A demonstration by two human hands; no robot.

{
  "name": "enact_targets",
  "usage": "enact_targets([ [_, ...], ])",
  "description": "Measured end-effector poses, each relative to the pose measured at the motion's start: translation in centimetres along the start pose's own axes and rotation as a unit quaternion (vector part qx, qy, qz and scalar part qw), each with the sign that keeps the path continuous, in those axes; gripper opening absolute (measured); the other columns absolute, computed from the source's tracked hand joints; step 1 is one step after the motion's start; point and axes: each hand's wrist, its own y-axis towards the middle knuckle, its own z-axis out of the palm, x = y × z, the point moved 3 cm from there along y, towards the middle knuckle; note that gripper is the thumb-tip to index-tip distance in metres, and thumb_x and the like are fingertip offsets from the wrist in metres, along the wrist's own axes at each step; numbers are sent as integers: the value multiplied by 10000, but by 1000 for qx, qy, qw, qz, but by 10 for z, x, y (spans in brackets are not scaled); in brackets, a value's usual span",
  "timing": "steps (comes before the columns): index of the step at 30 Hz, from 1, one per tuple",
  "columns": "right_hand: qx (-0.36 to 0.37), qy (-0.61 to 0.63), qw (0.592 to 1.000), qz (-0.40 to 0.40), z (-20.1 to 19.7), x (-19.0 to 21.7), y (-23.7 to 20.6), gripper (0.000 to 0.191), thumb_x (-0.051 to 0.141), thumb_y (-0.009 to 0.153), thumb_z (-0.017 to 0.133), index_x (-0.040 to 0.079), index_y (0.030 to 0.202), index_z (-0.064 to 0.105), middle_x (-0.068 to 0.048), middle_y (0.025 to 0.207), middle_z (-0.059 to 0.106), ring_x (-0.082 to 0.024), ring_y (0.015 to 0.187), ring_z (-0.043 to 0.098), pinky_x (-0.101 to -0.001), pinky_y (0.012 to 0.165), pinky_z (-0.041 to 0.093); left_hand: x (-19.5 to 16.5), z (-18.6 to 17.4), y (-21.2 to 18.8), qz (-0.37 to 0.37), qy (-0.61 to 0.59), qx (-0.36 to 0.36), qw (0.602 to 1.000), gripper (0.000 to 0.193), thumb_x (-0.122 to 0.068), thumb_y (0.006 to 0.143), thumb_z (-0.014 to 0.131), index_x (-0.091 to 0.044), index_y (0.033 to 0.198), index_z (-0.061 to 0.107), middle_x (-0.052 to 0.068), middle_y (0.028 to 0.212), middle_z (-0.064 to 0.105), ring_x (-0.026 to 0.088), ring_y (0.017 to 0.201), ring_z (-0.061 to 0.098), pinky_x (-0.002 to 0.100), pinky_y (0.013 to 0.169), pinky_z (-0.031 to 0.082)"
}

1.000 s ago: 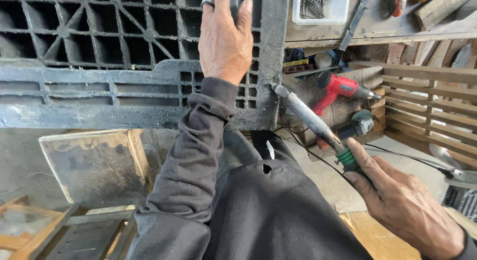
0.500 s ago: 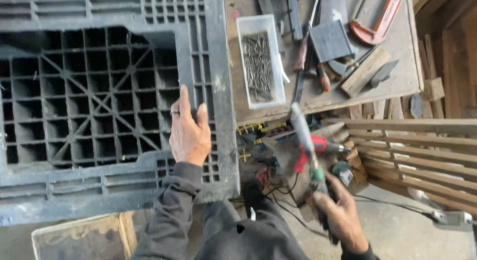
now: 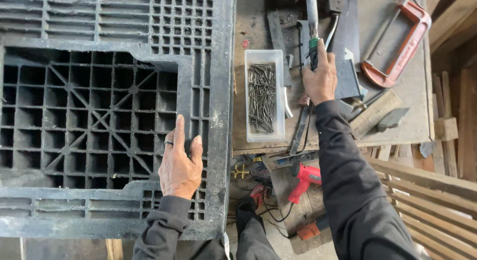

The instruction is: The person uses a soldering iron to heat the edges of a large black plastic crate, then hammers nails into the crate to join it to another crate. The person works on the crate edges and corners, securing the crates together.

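A clear plastic tray of nails (image 3: 262, 98) lay on the wooden workbench (image 3: 417, 111), an orange-red C-clamp (image 3: 397, 41) near its far corner, wood offcuts (image 3: 376, 113) by the front edge, a red power tool (image 3: 304, 178) sat below, wooden slats (image 3: 437, 190) alongside.

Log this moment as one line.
left hand: flat on black plastic pallet | right hand: gripping green-handled tool over workbench | nail tray: between hands

Pallet (image 3: 99, 106) sits left, tabletop (image 3: 412, 116) right. On the tabletop: tray of nails (image 3: 264, 96) nearest the pallet, clamp (image 3: 397, 41) far right. Heat gun (image 3: 304, 179) lies below the tabletop's front edge.
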Motion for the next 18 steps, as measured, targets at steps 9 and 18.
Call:
enact_targets([
  [9, -10, -80, 994, -68, 29, 31, 16, 720, 184, 953, 723, 162, 1616, 443, -202, 1185, 515, -388, 1042, 594, -486, 858, 503, -3, -1, 6, -33, 7, -7, 999, 661, -469, 1011, 529, -232, 1596, 334, 178, 1447, 555, 381, 1259, 589, 480, 936, 535],
  [18, -66, 38, 987, -143, 10, -8, -50, 403, 92, 1076, 659, 107, 1475, 602, -142, 1252, 587, -318, 1128, 597, -394, 978, 499, -5, 6, -7, 50, 18, -26, 998, 632, -379, 1090, 544, -84, 1622, 372, 288, 1410, 594, 458, 1230, 590, 524, 983, 495],
])
